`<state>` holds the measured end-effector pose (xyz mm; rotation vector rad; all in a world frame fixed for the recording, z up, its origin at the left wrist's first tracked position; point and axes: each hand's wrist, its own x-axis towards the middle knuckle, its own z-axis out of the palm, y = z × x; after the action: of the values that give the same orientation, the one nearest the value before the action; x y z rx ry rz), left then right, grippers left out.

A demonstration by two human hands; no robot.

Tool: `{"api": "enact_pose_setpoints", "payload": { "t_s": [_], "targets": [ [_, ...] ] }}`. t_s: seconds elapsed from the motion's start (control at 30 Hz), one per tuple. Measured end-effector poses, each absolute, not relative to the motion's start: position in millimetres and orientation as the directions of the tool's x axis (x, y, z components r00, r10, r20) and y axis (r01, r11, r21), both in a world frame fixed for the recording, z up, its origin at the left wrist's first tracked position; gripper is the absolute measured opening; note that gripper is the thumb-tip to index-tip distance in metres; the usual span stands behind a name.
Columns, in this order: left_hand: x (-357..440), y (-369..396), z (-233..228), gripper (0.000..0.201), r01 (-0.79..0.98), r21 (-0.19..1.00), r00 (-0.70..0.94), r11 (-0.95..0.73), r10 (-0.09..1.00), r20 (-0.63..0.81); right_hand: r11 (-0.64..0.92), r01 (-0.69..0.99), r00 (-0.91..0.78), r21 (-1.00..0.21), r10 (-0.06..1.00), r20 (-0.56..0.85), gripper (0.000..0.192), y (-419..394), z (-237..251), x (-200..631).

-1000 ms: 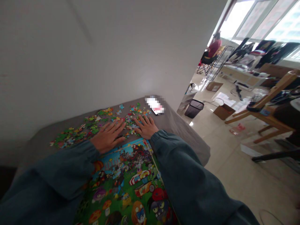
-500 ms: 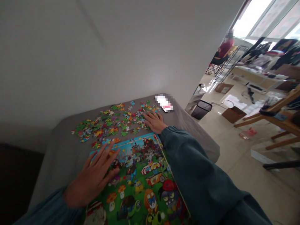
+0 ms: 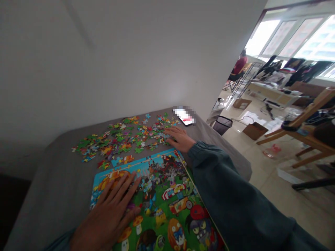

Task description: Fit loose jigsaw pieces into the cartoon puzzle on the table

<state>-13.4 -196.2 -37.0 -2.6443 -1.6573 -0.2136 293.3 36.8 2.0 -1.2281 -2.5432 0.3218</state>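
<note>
A colourful cartoon picture board (image 3: 167, 202) lies near me on a table covered with a grey cloth (image 3: 57, 181). My left hand (image 3: 110, 216) rests flat on the board's left part, fingers spread, holding nothing. Beyond the board's far edge, several loose jigsaw pieces (image 3: 123, 137) are scattered across the cloth. My right hand (image 3: 179, 137) lies palm down on the right end of that scatter, fingers apart and touching pieces. Both arms wear dark teal sleeves.
A phone (image 3: 184, 116) lies at the table's far right corner. A white wall stands right behind the table. To the right: a black bin (image 3: 222, 124), cardboard boxes (image 3: 255, 130), a wooden frame (image 3: 300, 129), and a seated person (image 3: 238, 68) far off.
My left hand has drawn back from the loose pieces onto the picture board's near left part. My right hand stayed on the pieces. The view tilted slightly.
</note>
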Motion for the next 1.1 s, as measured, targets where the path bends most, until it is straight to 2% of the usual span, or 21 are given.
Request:
{"api": "enact_pose_setpoints", "payload": {
  "t_s": [0.2, 0.37, 0.53, 0.67, 0.73, 0.9, 0.97, 1.03, 1.1],
  "targets": [
    [-14.4, -197.8, -43.4, 0.074, 0.903, 0.059, 0.414, -0.427, 0.898, 0.15, 0.608, 0.718, -0.605, -0.338, 0.786, 0.128, 0.052, 36.7, 2.0, 296.5],
    [-18.9, -200.4, -47.1, 0.078, 0.915, 0.048, 0.389, -0.402, 0.905, 0.172, 0.665, 0.664, -0.627, -0.342, 0.745, 0.23, 0.044, 37.2, 4.3, 296.2],
    [-36.9, -206.9, -51.1, 0.085, 0.934, 0.054, 0.349, -0.354, 0.933, 0.086, 0.714, 0.557, -0.627, -0.424, 0.696, 0.349, 0.037, 35.8, 10.7, 297.3],
    [-55.0, -207.0, -49.2, 0.085, 0.932, 0.096, 0.349, -0.349, 0.937, 0.012, 0.696, 0.506, -0.645, -0.509, 0.698, 0.313, 0.035, 22.1, 17.3, 293.0],
    [-62.9, -202.5, -46.4, 0.087, 0.936, 0.127, 0.335, -0.33, 0.942, -0.022, 0.718, 0.456, -0.715, -0.525, 0.647, 0.264, 0.031, 12.1, 20.3, 288.2],
    [-65.8, -188.0, -24.0, 0.096, 0.956, 0.216, 0.233, -0.197, 0.959, -0.159, 0.816, 0.312, -0.902, -0.486, 0.415, 0.117, 0.026, -11.6, 26.6, 275.7],
    [-56.4, -184.0, -8.5, 0.09, 0.952, 0.216, 0.257, -0.219, 0.952, -0.168, 0.822, 0.361, -0.902, -0.441, 0.428, 0.059, 0.035, -17.6, 28.4, 273.2],
    [-43.0, -179.8, 7.1, 0.065, 0.937, 0.19, 0.316, -0.293, 0.943, -0.104, 0.803, 0.465, -0.862, -0.373, 0.507, 0.018, 0.044, -20.3, 29.6, 272.8],
    [-29.2, -174.3, 18.9, 0.06, 0.925, 0.166, 0.353, -0.342, 0.935, -0.042, 0.766, 0.57, -0.804, -0.298, 0.594, -0.013, 0.043, -19.9, 30.3, 273.9]
  ]
}}
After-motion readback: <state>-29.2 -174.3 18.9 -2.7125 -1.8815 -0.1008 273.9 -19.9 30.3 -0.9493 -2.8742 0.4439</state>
